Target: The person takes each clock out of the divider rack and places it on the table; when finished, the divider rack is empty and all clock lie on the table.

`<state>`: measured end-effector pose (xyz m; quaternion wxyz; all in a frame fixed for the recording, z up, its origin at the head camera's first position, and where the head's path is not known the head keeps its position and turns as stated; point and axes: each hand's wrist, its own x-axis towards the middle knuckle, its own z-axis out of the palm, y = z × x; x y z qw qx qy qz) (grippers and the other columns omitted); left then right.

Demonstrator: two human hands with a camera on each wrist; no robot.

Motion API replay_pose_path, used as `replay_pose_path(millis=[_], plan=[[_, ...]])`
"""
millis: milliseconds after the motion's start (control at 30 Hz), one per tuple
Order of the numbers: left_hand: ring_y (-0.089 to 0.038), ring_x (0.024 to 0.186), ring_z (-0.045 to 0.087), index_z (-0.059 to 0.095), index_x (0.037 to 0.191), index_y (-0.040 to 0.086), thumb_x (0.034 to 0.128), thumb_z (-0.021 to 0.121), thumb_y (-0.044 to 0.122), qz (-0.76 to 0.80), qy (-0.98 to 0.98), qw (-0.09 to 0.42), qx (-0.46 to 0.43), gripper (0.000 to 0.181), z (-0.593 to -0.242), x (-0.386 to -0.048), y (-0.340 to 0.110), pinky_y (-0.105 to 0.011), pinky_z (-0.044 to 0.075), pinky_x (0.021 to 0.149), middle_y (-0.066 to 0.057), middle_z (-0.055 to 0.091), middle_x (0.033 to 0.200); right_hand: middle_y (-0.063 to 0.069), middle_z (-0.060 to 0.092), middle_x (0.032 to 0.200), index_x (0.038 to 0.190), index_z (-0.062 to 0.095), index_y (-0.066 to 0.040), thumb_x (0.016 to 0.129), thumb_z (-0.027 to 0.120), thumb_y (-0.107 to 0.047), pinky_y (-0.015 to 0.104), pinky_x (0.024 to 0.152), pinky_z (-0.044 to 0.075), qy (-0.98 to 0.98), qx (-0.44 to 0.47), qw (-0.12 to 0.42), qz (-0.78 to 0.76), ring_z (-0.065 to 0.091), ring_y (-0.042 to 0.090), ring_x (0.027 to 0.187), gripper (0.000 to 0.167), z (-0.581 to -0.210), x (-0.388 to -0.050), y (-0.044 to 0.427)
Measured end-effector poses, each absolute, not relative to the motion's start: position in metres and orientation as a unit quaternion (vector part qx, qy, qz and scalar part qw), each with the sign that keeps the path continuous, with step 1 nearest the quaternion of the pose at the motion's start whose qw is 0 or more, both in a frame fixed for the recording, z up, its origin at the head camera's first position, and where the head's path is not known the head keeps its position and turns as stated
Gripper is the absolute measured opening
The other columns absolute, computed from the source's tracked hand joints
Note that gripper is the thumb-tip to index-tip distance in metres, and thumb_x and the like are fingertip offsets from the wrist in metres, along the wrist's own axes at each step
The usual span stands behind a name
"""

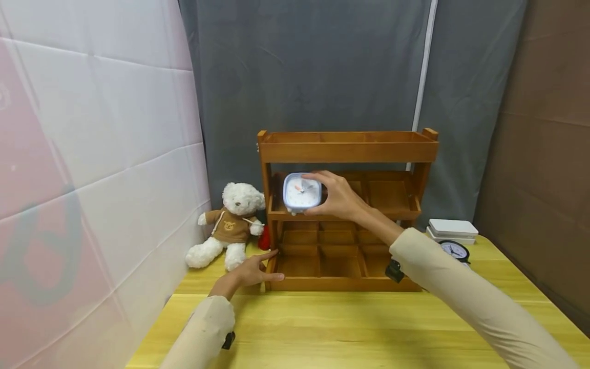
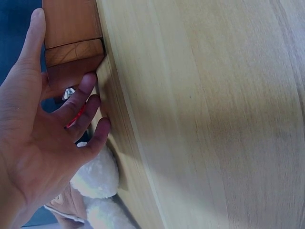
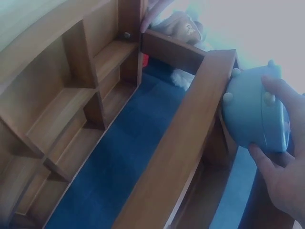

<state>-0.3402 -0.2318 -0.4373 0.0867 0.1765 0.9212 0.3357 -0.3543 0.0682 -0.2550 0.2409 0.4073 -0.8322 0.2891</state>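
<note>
My right hand (image 1: 338,197) pinches a small light-blue alarm clock (image 1: 296,197) with a white dial, thumb and fingers on opposite edges. It is held upright before the left part of the brown wooden shelf's (image 1: 345,152) middle tier. In the right wrist view, the clock's rounded back (image 3: 245,112) and little white knobs show close to a shelf board. My left hand (image 1: 249,271) touches the shelf's lower left corner, thumb along the front. In the left wrist view, its other fingers (image 2: 88,114) bend loosely beside the corner post.
A white teddy bear (image 1: 232,225) in a brown hoodie sits left of the shelf, beside a red object (image 1: 264,238). A black round clock (image 1: 454,250) and white boxes (image 1: 454,228) are on the right side of the yellow wooden table (image 1: 322,328). Dark curtain hangs behind.
</note>
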Motion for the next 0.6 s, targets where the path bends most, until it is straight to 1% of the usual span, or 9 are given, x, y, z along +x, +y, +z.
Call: replay_pose_path(millis=[100, 167, 433, 600], plan=[[-0.013, 0.062, 0.039, 0.036, 0.163, 0.017, 0.0853, 0.083, 0.053, 0.341, 0.920, 0.091, 0.173, 0.098, -0.440, -0.343, -0.232, -0.029, 0.035, 0.058, 0.003, 0.042, 0.067, 0.019, 0.058, 0.142, 0.144, 0.062, -0.010, 0.069, 0.100, -0.027, 0.049, 0.097, 0.054, -0.830, 0.412, 0.241, 0.290, 0.058, 0.037, 0.128, 0.086, -0.256, -0.349, 0.074], [-0.012, 0.060, 0.038, 0.037, 0.163, 0.019, 0.0848, 0.084, 0.054, 0.344, 0.919, 0.093, 0.169, 0.098, -0.441, -0.345, -0.232, -0.028, 0.034, 0.057, 0.004, 0.040, 0.065, 0.019, 0.057, 0.143, 0.144, 0.062, -0.009, 0.069, 0.100, -0.027, 0.049, 0.097, 0.054, -0.828, 0.415, 0.241, 0.290, 0.057, 0.037, 0.129, 0.086, -0.257, -0.345, 0.079], [-0.013, 0.063, 0.039, 0.037, 0.163, 0.015, 0.0856, 0.084, 0.051, 0.345, 0.919, 0.090, 0.171, 0.098, -0.437, -0.342, -0.231, -0.029, 0.034, 0.058, 0.003, 0.040, 0.067, 0.018, 0.058, 0.143, 0.144, 0.063, -0.012, 0.068, 0.101, -0.027, 0.049, 0.093, 0.056, -0.825, 0.420, 0.242, 0.290, 0.058, 0.038, 0.128, 0.086, -0.263, -0.332, 0.101], [-0.012, 0.061, 0.038, 0.036, 0.163, 0.014, 0.0866, 0.083, 0.050, 0.345, 0.918, 0.090, 0.174, 0.096, -0.437, -0.342, -0.230, -0.029, 0.034, 0.057, 0.003, 0.040, 0.066, 0.018, 0.057, 0.145, 0.143, 0.064, -0.012, 0.067, 0.102, -0.027, 0.051, 0.094, 0.055, -0.825, 0.419, 0.250, 0.286, 0.056, 0.039, 0.130, 0.087, -0.266, -0.324, 0.119]])
